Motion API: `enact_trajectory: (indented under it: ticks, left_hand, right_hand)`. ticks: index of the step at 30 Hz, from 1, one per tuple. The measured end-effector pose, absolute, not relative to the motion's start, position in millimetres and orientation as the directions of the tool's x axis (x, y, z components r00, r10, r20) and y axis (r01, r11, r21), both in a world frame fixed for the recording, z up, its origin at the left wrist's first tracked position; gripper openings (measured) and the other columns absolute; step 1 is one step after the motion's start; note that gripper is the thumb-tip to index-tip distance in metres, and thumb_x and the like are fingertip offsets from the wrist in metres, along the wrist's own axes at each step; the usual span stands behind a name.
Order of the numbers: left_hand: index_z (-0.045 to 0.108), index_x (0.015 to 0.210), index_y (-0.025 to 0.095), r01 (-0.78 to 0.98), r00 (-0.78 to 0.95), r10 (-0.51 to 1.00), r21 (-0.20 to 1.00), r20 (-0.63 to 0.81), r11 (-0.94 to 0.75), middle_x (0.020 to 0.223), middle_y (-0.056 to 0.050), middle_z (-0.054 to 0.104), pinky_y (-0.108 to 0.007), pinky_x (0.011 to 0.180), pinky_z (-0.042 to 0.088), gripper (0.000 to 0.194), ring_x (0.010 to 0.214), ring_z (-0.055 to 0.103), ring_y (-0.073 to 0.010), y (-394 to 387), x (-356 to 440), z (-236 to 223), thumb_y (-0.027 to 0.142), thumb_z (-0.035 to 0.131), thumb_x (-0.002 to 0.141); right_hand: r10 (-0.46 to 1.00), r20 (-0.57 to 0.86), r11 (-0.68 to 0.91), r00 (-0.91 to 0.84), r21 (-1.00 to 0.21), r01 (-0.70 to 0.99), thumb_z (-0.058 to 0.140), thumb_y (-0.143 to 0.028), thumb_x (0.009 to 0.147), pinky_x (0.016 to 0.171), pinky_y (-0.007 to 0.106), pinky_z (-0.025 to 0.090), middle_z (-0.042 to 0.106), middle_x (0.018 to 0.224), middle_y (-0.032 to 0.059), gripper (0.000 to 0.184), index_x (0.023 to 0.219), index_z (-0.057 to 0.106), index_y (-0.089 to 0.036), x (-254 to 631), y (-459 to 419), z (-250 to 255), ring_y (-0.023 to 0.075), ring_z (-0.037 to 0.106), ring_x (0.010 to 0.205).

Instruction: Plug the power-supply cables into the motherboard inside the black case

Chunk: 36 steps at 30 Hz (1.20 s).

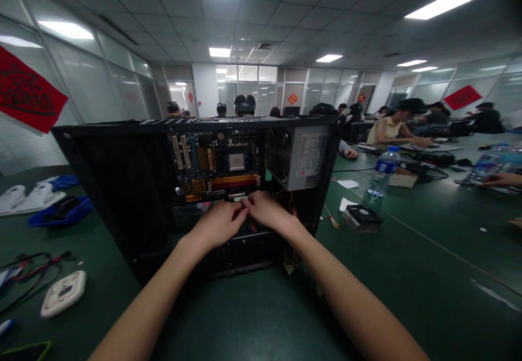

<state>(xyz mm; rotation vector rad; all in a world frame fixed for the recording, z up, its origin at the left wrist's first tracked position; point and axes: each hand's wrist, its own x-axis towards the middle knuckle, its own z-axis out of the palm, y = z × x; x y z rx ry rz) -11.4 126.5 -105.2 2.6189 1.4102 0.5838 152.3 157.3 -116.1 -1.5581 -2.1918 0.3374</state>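
An open black computer case [150, 160] stands on the green table in front of me. Inside it a motherboard [191, 157] carries a square metal-topped processor [236, 161] and orange and red memory slots [234, 181]. A grey power supply [305, 154] fills the upper right corner. My left hand [218, 221] and my right hand [265, 209] meet just below the motherboard's lower edge. Their fingers are bent and pinched close together. Whatever lies between the fingertips is hidden. Coloured wires [292, 203] hang below the power supply.
To the right are a cooler with a fan [362, 218], a screwdriver [333, 221] and a water bottle [383, 172]. A blue tray [61, 214], a white square object [64, 294] and cables [36, 268] lie on the left. People sit at tables further back.
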Motion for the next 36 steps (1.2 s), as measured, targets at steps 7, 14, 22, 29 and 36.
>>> enact_trajectory:
  ticks: [7, 14, 22, 29, 36]
  left_hand:
    - [0.063, 0.083, 0.017, 0.633, 0.592, 0.604, 0.155, 0.533, -0.758, 0.085, -0.007, 0.067, -0.029, 0.072, 0.043, 0.029, 0.078, 0.06, -0.0177, 115, -13, -99, 0.03, 0.045, 0.1]
    - [0.062, 0.076, 0.017, 0.556, 0.665, 0.415, -0.041, 0.621, -0.83, 0.072, -0.003, 0.066, -0.028, 0.065, 0.04, 0.03, 0.065, 0.058, -0.0142, 108, -17, -98, 0.029, 0.046, 0.099]
    - [0.044, 0.051, 0.02, 0.461, 0.672, 0.101, -0.308, 0.733, -0.833, 0.045, 0.002, 0.048, -0.029, 0.051, 0.029, 0.044, 0.041, 0.04, -0.0103, 109, -28, -96, 0.024, 0.04, 0.095]
    - [0.045, 0.052, 0.02, 0.554, 0.629, 0.079, -0.374, 0.773, -0.744, 0.044, 0.003, 0.047, -0.028, 0.05, 0.027, 0.042, 0.039, 0.037, -0.0096, 105, -54, -69, 0.022, 0.04, 0.094]
    - [0.045, 0.053, 0.02, 0.505, 0.688, 0.0, -0.478, 0.726, -0.719, 0.047, 0.002, 0.045, -0.029, 0.051, 0.028, 0.043, 0.042, 0.037, -0.0111, 84, -45, -56, 0.028, 0.039, 0.095]
  right_hand:
    - [0.816, 0.569, 0.539, -0.096, -0.692, 0.479, 0.044, -0.043, 0.095, 0.055, 0.026, 0.028, 0.047, 0.055, -0.003, 0.045, 0.057, 0.045, -0.019, 149, 166, -118, 0.0123, 0.045, 0.057]
    - [0.876, 0.48, 0.477, 0.054, -0.877, 0.056, 0.051, -0.064, 0.085, 0.051, 0.026, 0.031, 0.045, 0.052, -0.0035, 0.052, 0.057, 0.048, -0.021, 149, 169, -120, 0.0122, 0.043, 0.049]
    - [0.886, 0.409, 0.43, -0.218, -0.901, 0.054, 0.056, -0.06, 0.086, 0.047, 0.022, 0.03, 0.045, 0.052, -0.005, 0.05, 0.059, 0.052, -0.018, 147, 149, -125, 0.0091, 0.041, 0.047]
    - [0.765, 0.464, 0.605, -0.447, -0.755, 0.252, 0.057, -0.03, 0.092, 0.05, 0.022, 0.039, 0.067, 0.087, 0.0016, 0.02, 0.103, 0.068, -0.016, 149, 108, -95, 0.0072, 0.054, 0.05]
    - [0.6, 0.352, 0.765, -0.718, -0.516, 0.386, 0.068, -0.032, 0.089, 0.057, 0.023, 0.035, 0.065, 0.076, 0.0002, 0.02, 0.1, 0.07, -0.015, 152, 55, -60, 0.011, 0.051, 0.061]
